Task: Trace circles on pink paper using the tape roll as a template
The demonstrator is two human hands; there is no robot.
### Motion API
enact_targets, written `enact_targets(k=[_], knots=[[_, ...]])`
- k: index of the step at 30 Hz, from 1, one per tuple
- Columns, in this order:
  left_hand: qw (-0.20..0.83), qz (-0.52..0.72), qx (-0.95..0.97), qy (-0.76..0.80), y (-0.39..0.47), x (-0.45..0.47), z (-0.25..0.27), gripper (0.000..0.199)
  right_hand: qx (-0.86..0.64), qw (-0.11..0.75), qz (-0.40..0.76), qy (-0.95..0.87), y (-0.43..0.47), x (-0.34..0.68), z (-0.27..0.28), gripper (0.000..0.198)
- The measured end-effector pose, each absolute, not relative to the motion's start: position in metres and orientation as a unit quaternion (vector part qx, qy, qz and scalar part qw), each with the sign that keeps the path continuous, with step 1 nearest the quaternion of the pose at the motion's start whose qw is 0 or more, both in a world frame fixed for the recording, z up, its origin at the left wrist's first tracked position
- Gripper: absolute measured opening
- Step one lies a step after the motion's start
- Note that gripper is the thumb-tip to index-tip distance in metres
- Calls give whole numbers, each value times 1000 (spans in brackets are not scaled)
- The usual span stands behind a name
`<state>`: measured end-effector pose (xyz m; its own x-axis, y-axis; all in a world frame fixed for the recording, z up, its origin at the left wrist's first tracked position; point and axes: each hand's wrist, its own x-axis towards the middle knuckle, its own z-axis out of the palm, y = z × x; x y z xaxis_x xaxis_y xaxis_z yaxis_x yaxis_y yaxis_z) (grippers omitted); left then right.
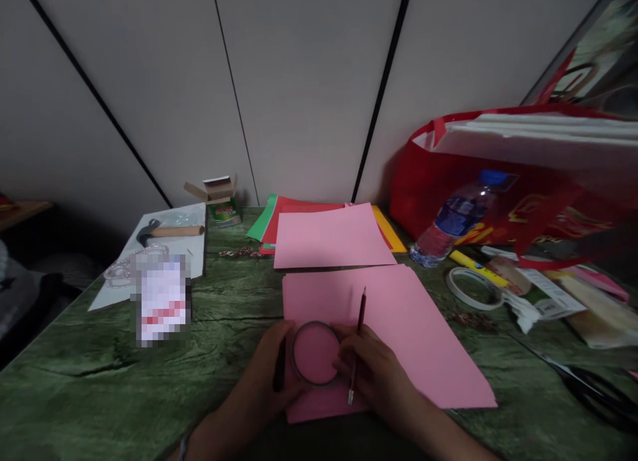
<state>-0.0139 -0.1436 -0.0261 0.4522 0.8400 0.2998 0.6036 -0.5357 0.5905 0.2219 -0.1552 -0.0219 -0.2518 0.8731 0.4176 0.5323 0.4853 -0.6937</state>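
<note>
A round ring with a thin grey rim (294, 357) lies over the near left part of a stack of pink paper (399, 328), and pink shows through its middle. My left hand (266, 374) grips the ring's left side, index finger above and thumb below. On the other side, my right hand (376, 365) touches the rim with its fingertips. A dark pencil with a red stripe (361, 308) is held in that hand, point away from me and pale end towards me. The far sides of my fingers are partly hidden.
Behind lie another pink sheet (333, 235) and coloured sheets. On the left are a hammer (174, 232), a small opened box (224, 208) and a pixelated item (163, 301). A bottle (453, 218), red bag (428, 175), tape roll (451, 288) and scissors (593, 388) stand or lie right.
</note>
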Motion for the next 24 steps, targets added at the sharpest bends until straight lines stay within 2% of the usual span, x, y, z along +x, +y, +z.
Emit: enact_targets(k=[10, 14, 19, 22, 24], knots=[[234, 285, 827, 424, -141, -15, -21, 90, -452, 415, 245, -751, -155, 225, -23, 12], [205, 280, 836, 426, -142, -15, -17, 91, -477, 482, 259, -688, -156, 229, -17, 20], [85, 269, 897, 339, -143, -5, -10, 62, -517, 595, 302, -536, -146, 242, 2, 34], [32, 232, 930, 282, -144, 2, -13, 51, -515, 603, 374, -480, -129, 243, 14, 45], [7, 212, 938, 275, -145, 5, -20, 49, -523, 583, 421, -457, -116, 238, 19, 46]])
